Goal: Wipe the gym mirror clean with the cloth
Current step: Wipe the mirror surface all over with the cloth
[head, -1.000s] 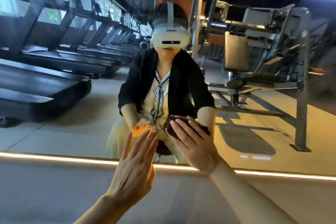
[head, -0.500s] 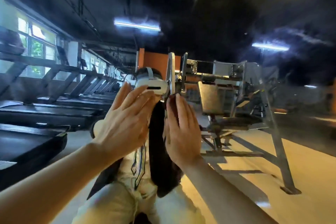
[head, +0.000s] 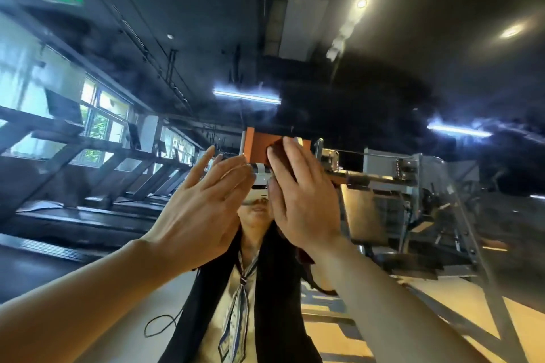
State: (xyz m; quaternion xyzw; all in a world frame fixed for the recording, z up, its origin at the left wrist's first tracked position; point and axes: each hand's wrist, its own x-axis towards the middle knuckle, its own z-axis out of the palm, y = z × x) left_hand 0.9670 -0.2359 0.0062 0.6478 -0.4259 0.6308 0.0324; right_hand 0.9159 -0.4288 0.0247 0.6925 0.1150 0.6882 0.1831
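The gym mirror (head: 383, 68) fills the whole view and reflects the room and me. My right hand (head: 303, 200) lies flat on the glass with straight fingers, pressing a dark maroon cloth (head: 275, 149) under the palm. Only the cloth's edge shows past the fingertips. My left hand (head: 203, 209) is just to the left of it, fingers straight and spread, held at the glass with nothing in it. Both hands cover the reflection of my headset.
A row of treadmills (head: 88, 209) is reflected at the left, below the windows. A metal weight machine (head: 413, 200) is reflected at the right. Ceiling lights (head: 246, 96) glare in the upper glass.
Both hands have slid up the mirror from near the bottom light strip to head height, the right one taking the cloth along. The view has tilted upward.
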